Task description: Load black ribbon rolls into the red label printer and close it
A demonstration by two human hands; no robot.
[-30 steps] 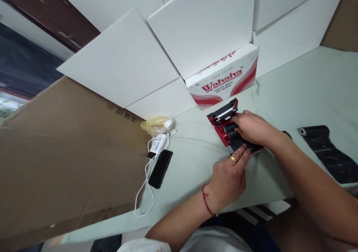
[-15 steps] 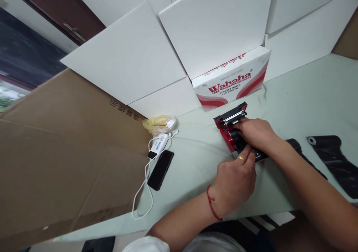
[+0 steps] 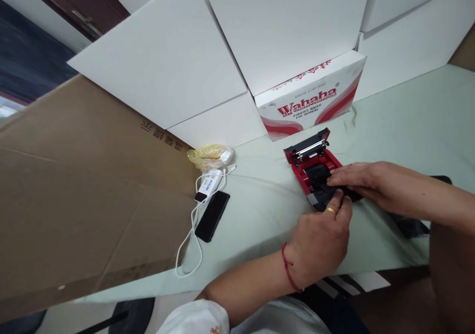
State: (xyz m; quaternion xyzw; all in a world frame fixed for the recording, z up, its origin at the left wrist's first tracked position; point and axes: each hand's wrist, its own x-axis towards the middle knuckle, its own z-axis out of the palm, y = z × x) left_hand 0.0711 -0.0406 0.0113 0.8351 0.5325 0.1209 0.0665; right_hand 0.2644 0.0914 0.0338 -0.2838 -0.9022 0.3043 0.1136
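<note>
1. I am viewing an open red-and-black printer point(image 3: 306, 152) sitting on the pale green surface point(image 3: 415, 111), just beside a Wahaha carton point(image 3: 309, 99).
2. I am seeing black film point(image 3: 319, 180) lying across its bed.
3. My right grip point(image 3: 371, 180) is resting open, flat on the film.
4. My left grip point(image 3: 319, 245) is curling against the film; I cannot tell whether it is pinching.
5. A smartphone point(image 3: 211, 216) is lying well left.
</note>
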